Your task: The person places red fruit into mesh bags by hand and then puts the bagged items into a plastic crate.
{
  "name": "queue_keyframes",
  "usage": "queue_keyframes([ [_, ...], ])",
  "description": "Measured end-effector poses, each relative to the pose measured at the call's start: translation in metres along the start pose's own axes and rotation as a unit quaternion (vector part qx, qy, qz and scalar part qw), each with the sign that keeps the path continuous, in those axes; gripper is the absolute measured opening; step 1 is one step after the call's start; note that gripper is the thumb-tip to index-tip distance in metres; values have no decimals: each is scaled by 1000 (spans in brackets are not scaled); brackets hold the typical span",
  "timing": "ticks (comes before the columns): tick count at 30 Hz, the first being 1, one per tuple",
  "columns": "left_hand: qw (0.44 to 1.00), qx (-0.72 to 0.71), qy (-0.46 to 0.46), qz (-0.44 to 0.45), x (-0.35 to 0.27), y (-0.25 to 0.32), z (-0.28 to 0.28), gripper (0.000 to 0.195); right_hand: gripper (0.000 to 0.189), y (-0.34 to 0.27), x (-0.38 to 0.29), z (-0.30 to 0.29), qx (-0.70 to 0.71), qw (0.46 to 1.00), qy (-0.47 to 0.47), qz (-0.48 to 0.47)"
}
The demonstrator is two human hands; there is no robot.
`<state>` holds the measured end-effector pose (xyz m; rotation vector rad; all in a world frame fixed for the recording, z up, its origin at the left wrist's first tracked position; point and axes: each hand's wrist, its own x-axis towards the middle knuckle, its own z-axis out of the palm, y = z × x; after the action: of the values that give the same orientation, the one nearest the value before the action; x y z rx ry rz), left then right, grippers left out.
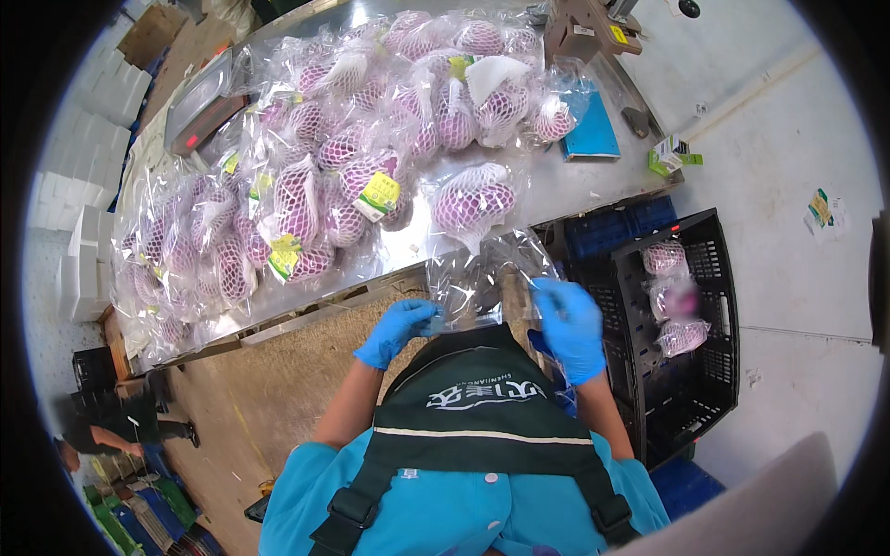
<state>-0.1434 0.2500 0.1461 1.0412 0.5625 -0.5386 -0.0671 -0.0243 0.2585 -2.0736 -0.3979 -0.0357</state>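
Both my hands wear blue gloves and are held in front of my dark apron. My left hand (402,331) pinches the near left edge of a clear plastic bag (466,281). On the bag's right side, my right hand (571,328) grips the film; it is slightly blurred. The bag stretches from my hands over the table's front edge. Its far end lies on the metal table (403,247), around purple produce in a white foam net (476,200). Left of it lies a bagged piece with a yellow-green label (379,196).
Many bagged, netted purple pieces (348,146) cover the table's left and back. A scale (201,104), a blue folder (591,128) and a brown machine (587,31) stand there too. Right, a black crate (685,410) holds three pieces (665,257). A person (118,424) is far left.
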Motion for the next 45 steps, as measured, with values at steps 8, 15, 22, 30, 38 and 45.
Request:
queue_keyframes([
  [8,995,83,-32,44,7,3,-7,19,11,22,-7,116,-183,913,-227,-285],
  [15,994,92,-22,59,7,-2,-10,18,9,26,-11,129,-208,891,-248,-319],
  [22,995,56,13,81,-1,2,-2,14,10,27,-31,107,-175,886,-325,-280],
  [30,993,110,-45,26,-14,31,-22,15,47,167,-212,-67,-447,577,-625,275],
  [38,566,673,115,462,3,61,-20,69,73,92,38,-3,-416,892,-57,-169],
  [45,647,591,-11,482,49,61,-21,38,31,123,87,16,-154,937,-149,-275],
])
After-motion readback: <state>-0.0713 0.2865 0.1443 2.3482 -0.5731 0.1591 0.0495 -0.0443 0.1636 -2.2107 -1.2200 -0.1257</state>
